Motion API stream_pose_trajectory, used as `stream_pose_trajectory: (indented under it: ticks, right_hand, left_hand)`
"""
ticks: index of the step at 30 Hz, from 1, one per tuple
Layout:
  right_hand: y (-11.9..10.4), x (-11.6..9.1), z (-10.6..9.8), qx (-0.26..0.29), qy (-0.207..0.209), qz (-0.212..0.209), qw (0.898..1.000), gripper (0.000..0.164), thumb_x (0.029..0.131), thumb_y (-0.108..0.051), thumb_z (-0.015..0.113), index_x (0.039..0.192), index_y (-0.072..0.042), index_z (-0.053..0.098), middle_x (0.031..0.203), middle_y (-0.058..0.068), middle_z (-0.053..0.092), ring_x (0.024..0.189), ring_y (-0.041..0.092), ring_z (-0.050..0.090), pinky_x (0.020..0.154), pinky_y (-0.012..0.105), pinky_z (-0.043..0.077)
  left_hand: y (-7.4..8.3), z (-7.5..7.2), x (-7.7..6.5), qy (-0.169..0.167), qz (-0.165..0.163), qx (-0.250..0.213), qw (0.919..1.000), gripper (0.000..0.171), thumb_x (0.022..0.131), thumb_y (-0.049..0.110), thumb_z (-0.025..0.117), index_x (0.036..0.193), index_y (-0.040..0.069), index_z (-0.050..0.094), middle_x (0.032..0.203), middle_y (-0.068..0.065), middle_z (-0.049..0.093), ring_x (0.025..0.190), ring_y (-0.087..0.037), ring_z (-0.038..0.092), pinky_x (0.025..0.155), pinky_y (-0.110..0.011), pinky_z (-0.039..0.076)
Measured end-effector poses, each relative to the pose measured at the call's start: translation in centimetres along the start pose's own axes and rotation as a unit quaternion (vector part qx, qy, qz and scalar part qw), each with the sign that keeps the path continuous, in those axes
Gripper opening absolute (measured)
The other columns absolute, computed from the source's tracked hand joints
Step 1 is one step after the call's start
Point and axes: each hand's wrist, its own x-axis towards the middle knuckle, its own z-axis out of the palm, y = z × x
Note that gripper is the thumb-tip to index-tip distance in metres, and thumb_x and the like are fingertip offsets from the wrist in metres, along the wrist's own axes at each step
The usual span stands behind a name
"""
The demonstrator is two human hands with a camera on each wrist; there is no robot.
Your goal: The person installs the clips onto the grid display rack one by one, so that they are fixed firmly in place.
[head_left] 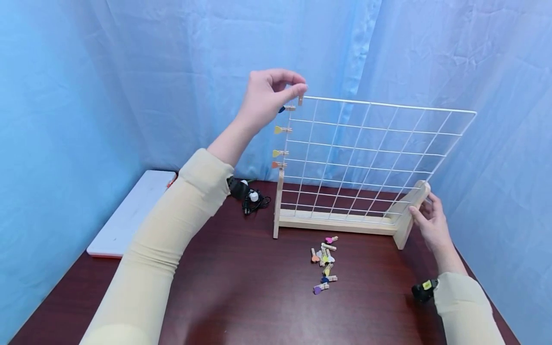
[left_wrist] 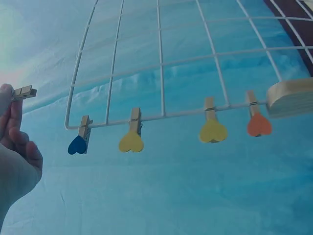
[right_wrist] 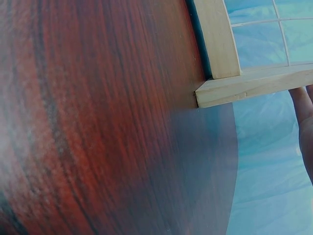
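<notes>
My left hand (head_left: 269, 98) pinches a small wooden clothespin (left_wrist: 24, 92) by the top left corner of a white wire grid (head_left: 369, 103). In the left wrist view that clothespin stands off from the wire. Below it, several heart-topped clothespins are clipped along the grid's left side: a dark blue one (left_wrist: 77, 145), two yellow ones, the upper of them (left_wrist: 131, 142) nearer the blue, and an orange one (left_wrist: 258, 125) by the wooden upright. With thumb and fingers, my right hand (head_left: 434, 227) grips the right end of the wooden stand (head_left: 407, 215) that bears the grid.
Loose clothespins with coloured hearts, a purple one (head_left: 318, 290) nearest me, lie in a small pile on the dark red table (head_left: 258, 297) before the stand. A white board (head_left: 125, 215) lies at left. A black cable (head_left: 256, 203) sits beside the stand. Blue curtains (head_left: 194, 48) surround the table.
</notes>
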Motion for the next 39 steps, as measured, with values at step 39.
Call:
stream_pose_trajectory:
  ticks: [39]
  right_hand:
    - [0.1, -0.1, -0.2, -0.032, 0.0, 0.015, 0.999, 0.059, 0.088, -0.002, 0.052, 0.138, -0.02, 0.027, 0.121, -0.003, 0.046, 0.1, 0.002, 0.049, 0.07, 0.009, 0.048]
  left_hand:
    - [-5.9, 0.0, -0.4, 0.001, -0.003, 0.125, 0.9922, 0.056, 0.075, 0.034, 0.07, 0.126, 0.024, 0.049, 0.123, 0.01, 0.05, 0.112, -0.003, 0.041, 0.091, -0.018, 0.036]
